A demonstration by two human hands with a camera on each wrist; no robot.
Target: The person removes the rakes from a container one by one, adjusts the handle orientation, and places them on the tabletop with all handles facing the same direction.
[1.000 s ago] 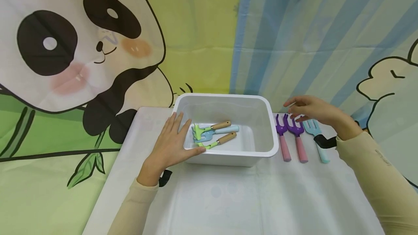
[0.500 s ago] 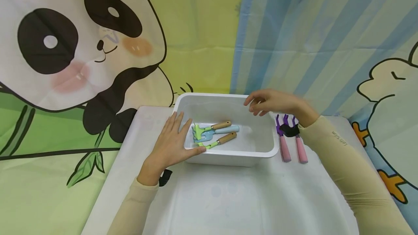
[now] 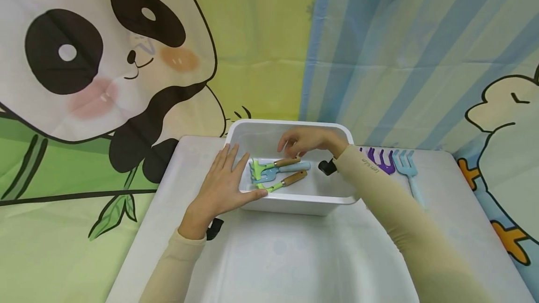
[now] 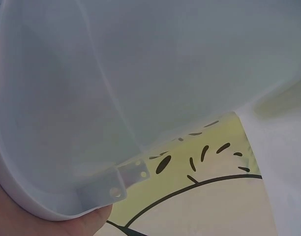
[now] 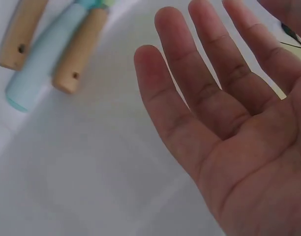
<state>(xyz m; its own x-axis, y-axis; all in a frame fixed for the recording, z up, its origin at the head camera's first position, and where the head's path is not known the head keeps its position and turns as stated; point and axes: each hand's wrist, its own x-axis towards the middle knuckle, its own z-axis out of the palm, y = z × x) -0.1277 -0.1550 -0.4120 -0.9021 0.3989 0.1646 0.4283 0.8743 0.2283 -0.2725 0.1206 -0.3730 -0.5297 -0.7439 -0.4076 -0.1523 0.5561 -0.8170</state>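
Observation:
A white plastic bin stands on the table. My left hand rests on its left front corner, fingers spread over the rim and thumb along the front edge. Inside lie two green hand rakes with wooden handles, an upper rake and a lower rake, with a light blue hand fork between them. My right hand hangs over the bin, just behind the tools. In the right wrist view its palm is bare and its fingers loosely extended, beside the blue handle.
Right of the bin, a purple garden fork and a light blue garden fork lie on the white tablecloth. My right sleeve hides the pink handles there. A printed panda curtain hangs close behind.
My right hand has moved left, from above the forks on the table to inside the bin's outline. The left hand stays on the rim, and the tools lie where they were.

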